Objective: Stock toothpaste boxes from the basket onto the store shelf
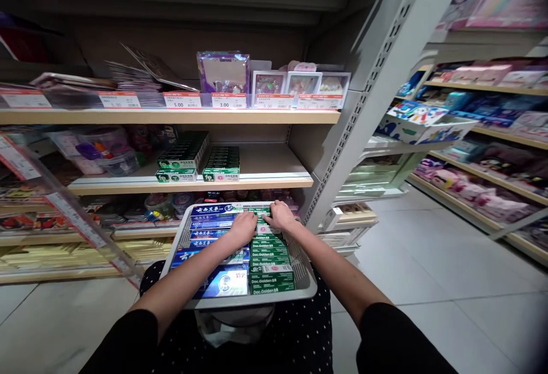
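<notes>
A light grey plastic basket (309, 289) rests on my lap, filled with flat cartons that look like toothpaste boxes. Blue toothpaste boxes (209, 253) fill its left side, and green toothpaste boxes (270, 260) marked "Doc.Golden" are lined up on the right. At the far end of the green row, my left hand (245, 226) has its fingers curled onto the left ends of the boxes. My right hand (281, 214) closes on their right ends, close to the basket's far rim. The fingertips partly cover the boxes they hold.
Ahead, a shelf (265, 160) carries two stacks of similar green boxes (221, 164). Above it, another shelf holds price tags (184, 100) and packaged goods. A grey slotted upright (363, 94) stands to the right. Beyond are a tiled floor (411, 265) and more stocked shelves (483, 185).
</notes>
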The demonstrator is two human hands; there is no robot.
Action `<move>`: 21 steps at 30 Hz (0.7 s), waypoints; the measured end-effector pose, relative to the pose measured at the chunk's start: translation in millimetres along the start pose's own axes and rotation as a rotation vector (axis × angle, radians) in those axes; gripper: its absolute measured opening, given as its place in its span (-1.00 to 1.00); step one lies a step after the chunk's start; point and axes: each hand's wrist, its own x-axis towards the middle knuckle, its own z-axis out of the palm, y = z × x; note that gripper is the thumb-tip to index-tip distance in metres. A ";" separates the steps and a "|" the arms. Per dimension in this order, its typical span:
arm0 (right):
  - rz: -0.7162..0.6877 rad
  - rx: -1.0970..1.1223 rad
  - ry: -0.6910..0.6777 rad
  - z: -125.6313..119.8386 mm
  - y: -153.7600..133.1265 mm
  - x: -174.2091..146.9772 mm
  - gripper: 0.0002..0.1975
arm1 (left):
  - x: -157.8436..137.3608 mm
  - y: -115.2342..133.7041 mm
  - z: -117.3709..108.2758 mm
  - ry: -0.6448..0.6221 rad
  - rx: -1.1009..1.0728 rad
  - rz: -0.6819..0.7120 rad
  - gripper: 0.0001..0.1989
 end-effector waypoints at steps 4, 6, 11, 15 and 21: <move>-0.003 0.030 -0.008 1.6 1.1 -0.7 -0.60 | 10.1 2.2 12.9 0.007 0.014 -0.068 -0.71; -0.012 0.119 -0.009 1.4 6.8 -2.4 -0.62 | 10.6 2.8 16.8 0.023 0.010 -0.091 -0.72; -0.118 0.320 -0.182 1.9 20.2 -17.4 -0.31 | 7.4 7.2 23.3 0.049 0.001 -0.106 -0.79; -0.179 0.282 -0.251 -5.3 18.4 -35.3 0.02 | 2.9 10.8 21.3 0.066 0.003 -0.087 -0.73; -0.176 0.450 -0.191 -61.0 24.8 -42.7 -0.10 | -13.0 -5.6 -10.7 0.335 -0.297 -0.073 -0.39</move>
